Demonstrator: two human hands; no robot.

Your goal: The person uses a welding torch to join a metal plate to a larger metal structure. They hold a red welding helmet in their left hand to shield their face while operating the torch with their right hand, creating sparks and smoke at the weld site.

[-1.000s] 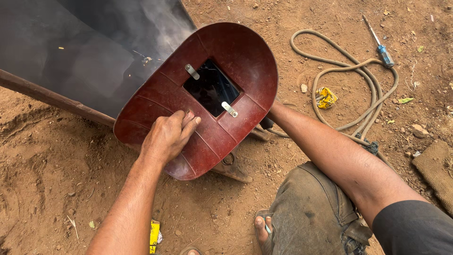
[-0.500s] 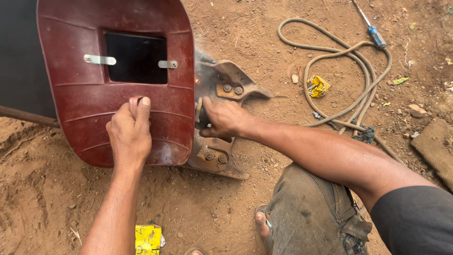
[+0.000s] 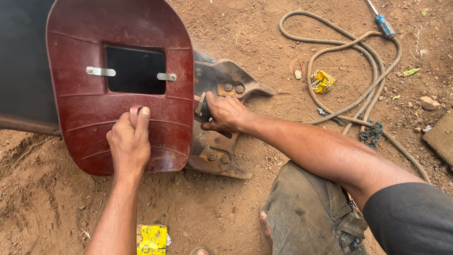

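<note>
My left hand (image 3: 128, 144) grips the handle of a dark red welding shield (image 3: 94, 113) with a dark glass window (image 3: 135, 70), held up in front of my view. My right hand (image 3: 225, 112) is closed on a welding electrode holder (image 3: 203, 109), pressed against a rusty bolted metal bracket (image 3: 222, 85) on the ground. A little smoke rises by the shield's right edge. What lies behind the shield is hidden.
A dark metal sheet (image 3: 21, 71) lies at the left on red dirt. A coiled welding cable (image 3: 358, 56) loops at the right, with a blue-handled screwdriver (image 3: 383, 22), a yellow wrapper (image 3: 322, 81) and a dark rag (image 3: 371, 134). My knee (image 3: 306, 212) is bent at the bottom right; a yellow packet (image 3: 152, 238) lies below.
The shield has swung upright to the left and closer to my view. My right hand came out from behind it onto the bracket with the electrode holder.
</note>
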